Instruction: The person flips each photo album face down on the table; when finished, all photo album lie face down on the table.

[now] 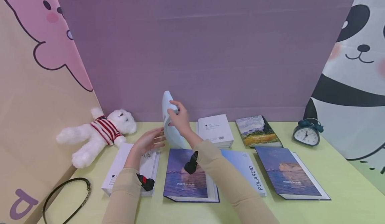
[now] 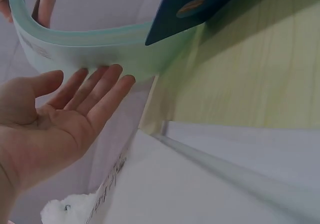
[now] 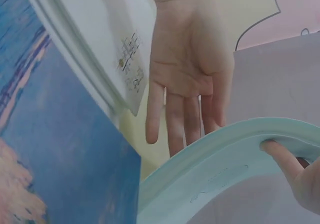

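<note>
A thin pale blue softcover book [image 1: 173, 138] stands bowed over the back of the table. My right hand [image 1: 181, 120] grips its upper part, the thumb pressing one face in the right wrist view. Beside its left face is my left hand [image 1: 147, 143], palm turned up and fingers stretched out. The left wrist view shows those fingertips right at the curved cover [image 2: 95, 56]. Under the left forearm lies a white book [image 1: 120, 164] with a small line drawing. A purple and blue photo album [image 1: 183, 180] lies in front of the bowed book.
Under the right forearm is a blue Polaroid album [image 1: 245, 170], with a second photo album [image 1: 288, 174] to its right. Farther back are a white book [image 1: 214, 129], a landscape-cover book [image 1: 257, 130] and an alarm clock [image 1: 306, 133]. A plush bear [image 1: 105, 130] and black headband [image 1: 67, 182] lie left.
</note>
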Demonstrator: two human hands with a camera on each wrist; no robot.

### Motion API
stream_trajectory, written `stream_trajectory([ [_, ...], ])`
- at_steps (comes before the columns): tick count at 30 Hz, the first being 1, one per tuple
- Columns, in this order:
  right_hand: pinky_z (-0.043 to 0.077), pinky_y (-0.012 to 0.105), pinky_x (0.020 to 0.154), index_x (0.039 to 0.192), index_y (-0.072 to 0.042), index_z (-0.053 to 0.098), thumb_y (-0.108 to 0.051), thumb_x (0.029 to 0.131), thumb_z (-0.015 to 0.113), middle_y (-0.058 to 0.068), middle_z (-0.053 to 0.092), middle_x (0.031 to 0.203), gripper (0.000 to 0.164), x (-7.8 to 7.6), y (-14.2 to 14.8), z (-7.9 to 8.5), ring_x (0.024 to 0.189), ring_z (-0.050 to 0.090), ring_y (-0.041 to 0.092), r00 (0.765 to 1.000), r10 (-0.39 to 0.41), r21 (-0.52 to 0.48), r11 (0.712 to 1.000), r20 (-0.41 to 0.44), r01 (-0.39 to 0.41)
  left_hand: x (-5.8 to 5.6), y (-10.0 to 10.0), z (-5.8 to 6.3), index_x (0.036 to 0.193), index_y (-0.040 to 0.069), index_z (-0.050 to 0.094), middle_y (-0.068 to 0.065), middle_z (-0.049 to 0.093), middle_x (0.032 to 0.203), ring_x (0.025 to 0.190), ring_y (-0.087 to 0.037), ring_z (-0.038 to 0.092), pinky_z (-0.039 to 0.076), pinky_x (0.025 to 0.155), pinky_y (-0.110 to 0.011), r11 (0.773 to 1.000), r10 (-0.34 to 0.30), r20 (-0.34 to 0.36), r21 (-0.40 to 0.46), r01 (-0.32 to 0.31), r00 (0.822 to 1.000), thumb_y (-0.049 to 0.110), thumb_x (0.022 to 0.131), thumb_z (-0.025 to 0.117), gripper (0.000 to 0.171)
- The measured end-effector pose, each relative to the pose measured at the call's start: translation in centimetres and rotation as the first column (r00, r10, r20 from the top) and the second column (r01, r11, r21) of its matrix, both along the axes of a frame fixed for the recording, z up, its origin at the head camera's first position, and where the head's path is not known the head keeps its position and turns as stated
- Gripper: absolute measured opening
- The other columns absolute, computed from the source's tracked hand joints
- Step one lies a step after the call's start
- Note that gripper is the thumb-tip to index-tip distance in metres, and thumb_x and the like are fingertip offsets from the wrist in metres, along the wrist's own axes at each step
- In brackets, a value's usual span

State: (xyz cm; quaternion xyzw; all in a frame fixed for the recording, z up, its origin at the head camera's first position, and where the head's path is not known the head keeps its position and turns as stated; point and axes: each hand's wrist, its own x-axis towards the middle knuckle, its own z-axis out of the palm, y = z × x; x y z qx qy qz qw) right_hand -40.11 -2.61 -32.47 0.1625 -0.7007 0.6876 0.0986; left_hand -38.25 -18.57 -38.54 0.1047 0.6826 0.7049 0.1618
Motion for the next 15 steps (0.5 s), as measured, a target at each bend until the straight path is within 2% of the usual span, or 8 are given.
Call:
stream_trajectory([
  [4,0.057,0.046,0.064,0.131,-0.017,0.051,-0.016,0.093,0.052,0.008,0.051,0.095,0.038,-0.07,-0.12,0.29,0.058,0.049,0.013,0.999,-0.032,-0.046,0.998,-0.015,0.031,0.03,-0.05,0.15,0.150,0.006,0.017,-0.018,0.017,0.155,0.139,-0.039,0.024,0.031,0.108,-0.054,1.000,0.025,-0.012,0.016,-0.025,1.000,0.021,0.105,0.028,0.049],
  [8,0.056,0.036,0.057,0.133,-0.015,0.047,-0.016,0.095,0.050,0.005,0.047,0.095,0.039,-0.02,-0.03,0.27,0.056,0.046,0.012,0.999,-0.053,-0.117,0.992,0.010,0.054,0.16,-0.33,0.33,0.150,0.008,0.022,-0.014,0.020,0.155,0.140,-0.038,0.023,0.037,0.103,-0.055,0.997,0.079,-0.048,-0.010,-0.080,0.996,0.021,0.104,0.031,0.048],
  [11,0.053,0.027,0.052,0.135,-0.012,0.043,-0.016,0.096,0.050,0.009,0.047,0.103,0.040,0.02,0.25,0.10,0.054,0.045,0.015,0.998,-0.059,-0.144,0.988,0.018,0.061,0.41,-0.54,0.61,0.149,0.008,0.023,-0.014,0.020,0.155,0.141,-0.037,0.021,0.036,0.103,-0.057,0.996,0.082,-0.070,-0.039,-0.085,0.994,0.022,0.104,0.030,0.048],
  [15,0.058,0.040,0.062,0.135,-0.006,0.041,-0.013,0.095,0.051,0.018,0.044,0.123,0.042,0.05,0.82,0.06,0.063,0.054,0.022,0.998,-0.059,-0.109,0.992,-0.024,0.056,0.59,-0.72,0.92,0.149,0.004,0.023,-0.015,0.018,0.156,0.142,-0.037,0.016,0.030,0.107,-0.057,0.997,0.048,-0.072,-0.050,-0.052,0.996,0.022,0.105,0.028,0.048],
])
